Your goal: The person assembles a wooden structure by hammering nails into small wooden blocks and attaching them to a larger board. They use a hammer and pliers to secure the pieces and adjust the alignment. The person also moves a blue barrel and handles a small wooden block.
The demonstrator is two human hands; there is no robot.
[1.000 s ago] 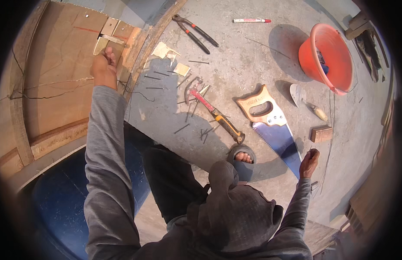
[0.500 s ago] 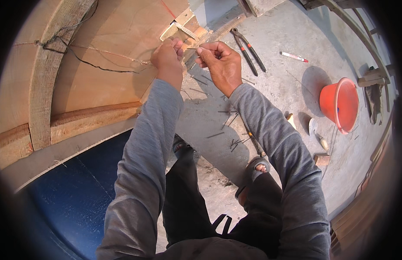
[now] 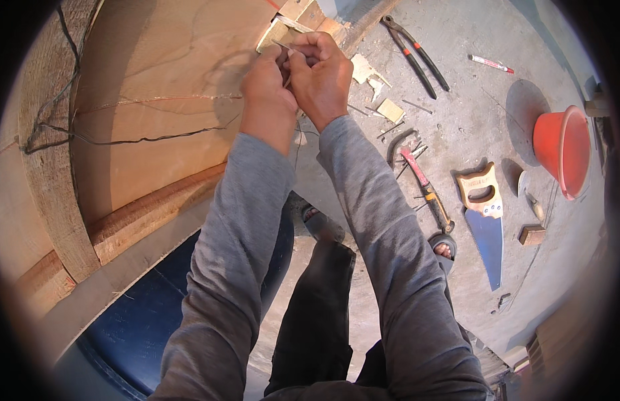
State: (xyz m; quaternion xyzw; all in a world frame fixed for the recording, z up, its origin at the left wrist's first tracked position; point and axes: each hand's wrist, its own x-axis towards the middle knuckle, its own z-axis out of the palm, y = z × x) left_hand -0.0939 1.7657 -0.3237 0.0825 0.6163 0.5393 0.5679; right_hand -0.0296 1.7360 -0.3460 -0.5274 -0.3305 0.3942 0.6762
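Note:
My left hand [image 3: 266,87] and my right hand [image 3: 321,73] meet just below a small wooden block [image 3: 276,33] at the corner of the plywood panel [image 3: 163,60]. A thin metal nail [image 3: 280,44] pokes out between the fingertips, pinched in my right hand. My left fingers are curled against my right ones; whatever they grip is hidden. A reddish string [image 3: 183,97] runs along the panel to beside my left wrist. Black twisted wire [image 3: 143,140] hangs from the wooden batten [image 3: 49,134] and ends left of my left wrist.
On the concrete floor to my right lie pincers [image 3: 417,59], a marker [image 3: 490,63], a claw hammer [image 3: 422,175], a handsaw [image 3: 484,220], a trowel [image 3: 532,197], a wood block [image 3: 532,234] and several loose nails. A red bucket [image 3: 557,150] stands farther right. Below the panel sits a dark blue container [image 3: 149,327].
My hands, apart before, have come together, the right one moving up and left to the left one. The view has shifted, so the handsaw and more of the hammer now show.

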